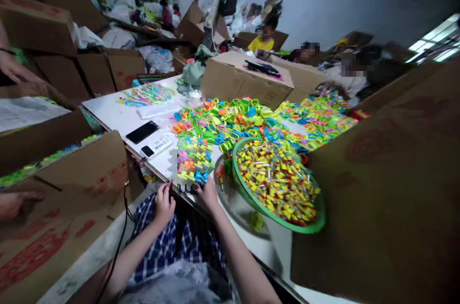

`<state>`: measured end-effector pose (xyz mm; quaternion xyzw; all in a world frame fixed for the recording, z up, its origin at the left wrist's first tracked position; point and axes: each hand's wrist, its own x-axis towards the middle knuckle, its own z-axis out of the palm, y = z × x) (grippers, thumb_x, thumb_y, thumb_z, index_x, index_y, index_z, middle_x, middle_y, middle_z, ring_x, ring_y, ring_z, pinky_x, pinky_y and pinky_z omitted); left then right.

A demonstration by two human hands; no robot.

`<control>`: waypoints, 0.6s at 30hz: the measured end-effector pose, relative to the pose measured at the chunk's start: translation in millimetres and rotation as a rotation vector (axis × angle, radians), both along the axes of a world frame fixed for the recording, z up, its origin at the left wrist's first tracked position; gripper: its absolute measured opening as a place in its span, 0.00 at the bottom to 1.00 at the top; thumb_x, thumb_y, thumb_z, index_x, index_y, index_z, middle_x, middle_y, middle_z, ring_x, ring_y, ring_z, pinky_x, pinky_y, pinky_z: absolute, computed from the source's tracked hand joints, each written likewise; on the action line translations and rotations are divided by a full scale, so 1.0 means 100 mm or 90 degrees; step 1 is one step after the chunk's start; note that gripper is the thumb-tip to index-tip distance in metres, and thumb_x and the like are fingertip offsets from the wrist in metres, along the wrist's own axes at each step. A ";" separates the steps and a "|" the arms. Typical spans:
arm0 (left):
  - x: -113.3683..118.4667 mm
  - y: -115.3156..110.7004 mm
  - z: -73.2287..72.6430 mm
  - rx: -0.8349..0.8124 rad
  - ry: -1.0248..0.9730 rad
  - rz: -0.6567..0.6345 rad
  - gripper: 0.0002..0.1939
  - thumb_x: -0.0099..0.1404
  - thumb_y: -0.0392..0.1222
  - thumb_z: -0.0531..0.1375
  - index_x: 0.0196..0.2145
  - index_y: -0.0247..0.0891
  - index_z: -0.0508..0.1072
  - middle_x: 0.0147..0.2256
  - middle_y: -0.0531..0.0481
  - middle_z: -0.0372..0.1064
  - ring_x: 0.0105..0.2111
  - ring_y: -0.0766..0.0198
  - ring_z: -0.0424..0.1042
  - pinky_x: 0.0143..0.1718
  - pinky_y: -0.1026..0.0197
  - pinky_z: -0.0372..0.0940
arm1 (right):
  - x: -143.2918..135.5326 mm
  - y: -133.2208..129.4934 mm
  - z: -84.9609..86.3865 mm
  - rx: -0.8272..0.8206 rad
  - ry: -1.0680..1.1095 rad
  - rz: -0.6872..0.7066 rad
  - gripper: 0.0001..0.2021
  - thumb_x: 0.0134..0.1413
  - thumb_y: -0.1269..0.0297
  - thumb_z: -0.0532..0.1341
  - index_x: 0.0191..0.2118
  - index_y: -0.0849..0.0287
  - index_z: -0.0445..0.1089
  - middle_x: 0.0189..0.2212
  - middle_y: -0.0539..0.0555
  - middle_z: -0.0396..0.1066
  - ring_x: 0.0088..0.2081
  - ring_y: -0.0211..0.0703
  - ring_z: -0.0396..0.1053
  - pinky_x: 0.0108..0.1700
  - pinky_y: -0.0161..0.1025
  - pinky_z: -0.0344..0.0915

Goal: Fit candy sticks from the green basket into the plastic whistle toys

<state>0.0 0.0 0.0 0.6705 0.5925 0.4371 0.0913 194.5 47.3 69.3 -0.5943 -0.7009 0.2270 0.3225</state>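
A packed block of small colourful plastic pieces [195,160], set in rows with clear parts, lies at the table's near edge. My right hand [208,194] is at its near right corner, fingers curled in against the front row, where a dark strip shows; what they grip is hidden. My left hand [164,205] is by the table edge, just left of the block, its fingers bent together. Anything in them is too small to make out. Right of my right hand, a green basket [242,193] full of small yellow and red pieces stands tilted on a round tray [230,205].
Behind the block spreads a heap of bright plastic pieces [230,119]. A phone [142,132] and a white box [157,146] lie left. Large cartons [377,189] [72,189] flank me. Another person's hands [19,204] [21,71] are at the left; others sit beyond the table.
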 end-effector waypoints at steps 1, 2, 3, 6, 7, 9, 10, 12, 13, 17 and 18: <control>0.06 0.02 0.04 -0.040 0.011 0.003 0.23 0.65 0.40 0.49 0.57 0.31 0.61 0.51 0.34 0.61 0.52 0.50 0.63 0.52 0.48 0.59 | 0.04 0.02 0.00 -0.004 0.005 0.014 0.11 0.47 0.71 0.59 0.39 0.62 0.71 0.43 0.64 0.70 0.46 0.54 0.66 0.51 0.50 0.62; 0.12 0.04 0.09 -0.078 0.023 0.007 0.24 0.65 0.43 0.51 0.57 0.33 0.61 0.52 0.35 0.61 0.52 0.49 0.63 0.51 0.47 0.59 | 0.08 0.04 0.00 -0.008 0.010 0.029 0.10 0.47 0.71 0.59 0.38 0.61 0.71 0.42 0.62 0.71 0.45 0.53 0.67 0.50 0.48 0.63; 0.17 0.06 0.13 -0.115 0.036 0.010 0.24 0.64 0.45 0.53 0.57 0.34 0.62 0.52 0.35 0.61 0.52 0.48 0.63 0.51 0.47 0.59 | 0.12 0.06 0.01 -0.011 0.015 0.045 0.10 0.47 0.71 0.60 0.38 0.61 0.71 0.40 0.60 0.72 0.44 0.52 0.67 0.50 0.47 0.63; 0.25 0.12 0.24 -0.227 0.086 0.020 0.25 0.62 0.49 0.58 0.55 0.38 0.66 0.54 0.37 0.61 0.52 0.46 0.62 0.50 0.46 0.58 | 0.18 0.10 0.05 -0.023 0.032 0.099 0.08 0.49 0.71 0.58 0.36 0.59 0.72 0.38 0.57 0.74 0.41 0.48 0.69 0.48 0.44 0.65; 0.25 0.13 0.27 -0.251 0.103 0.020 0.24 0.62 0.48 0.58 0.54 0.39 0.67 0.55 0.37 0.61 0.52 0.46 0.62 0.51 0.46 0.58 | 0.19 0.11 0.07 -0.025 0.039 0.118 0.08 0.50 0.71 0.57 0.36 0.59 0.72 0.38 0.57 0.74 0.41 0.47 0.69 0.47 0.43 0.65; 0.23 0.16 0.31 -0.273 0.134 0.016 0.23 0.62 0.47 0.59 0.54 0.40 0.68 0.56 0.38 0.61 0.52 0.46 0.62 0.52 0.45 0.56 | 0.20 0.13 0.12 -0.029 0.051 0.157 0.08 0.51 0.71 0.56 0.34 0.60 0.72 0.38 0.56 0.74 0.40 0.46 0.69 0.47 0.41 0.65; 0.22 0.17 0.32 -0.275 0.147 0.014 0.22 0.62 0.47 0.59 0.53 0.40 0.69 0.56 0.38 0.61 0.52 0.46 0.62 0.52 0.45 0.56 | 0.20 0.13 0.14 -0.032 0.057 0.175 0.07 0.51 0.71 0.56 0.33 0.60 0.73 0.37 0.56 0.75 0.40 0.46 0.70 0.47 0.41 0.66; 0.19 0.19 0.35 -0.275 0.168 0.010 0.21 0.62 0.47 0.59 0.52 0.41 0.70 0.56 0.38 0.61 0.52 0.46 0.62 0.53 0.45 0.55 | 0.21 0.15 0.18 -0.039 0.066 0.200 0.07 0.50 0.71 0.57 0.31 0.59 0.73 0.36 0.55 0.75 0.39 0.45 0.70 0.46 0.40 0.66; 0.18 0.19 0.36 -0.278 0.175 0.008 0.20 0.62 0.47 0.59 0.52 0.41 0.70 0.56 0.38 0.61 0.52 0.46 0.61 0.53 0.45 0.55 | 0.21 0.15 0.19 -0.043 0.071 0.207 0.07 0.50 0.71 0.57 0.30 0.59 0.73 0.35 0.54 0.75 0.37 0.45 0.70 0.46 0.40 0.66; 0.18 0.19 0.41 -0.302 0.188 0.008 0.22 0.62 0.48 0.59 0.52 0.39 0.70 0.57 0.37 0.60 0.54 0.45 0.60 0.54 0.45 0.54 | 0.19 0.18 0.22 -0.056 0.083 0.202 0.08 0.50 0.71 0.57 0.31 0.59 0.74 0.33 0.54 0.76 0.35 0.45 0.70 0.43 0.41 0.67; 0.18 0.19 0.42 -0.304 0.189 0.009 0.22 0.62 0.48 0.59 0.52 0.39 0.70 0.57 0.37 0.60 0.54 0.45 0.60 0.54 0.45 0.54 | 0.18 0.18 0.23 -0.058 0.084 0.195 0.08 0.50 0.71 0.57 0.31 0.59 0.74 0.33 0.54 0.76 0.35 0.45 0.70 0.43 0.41 0.68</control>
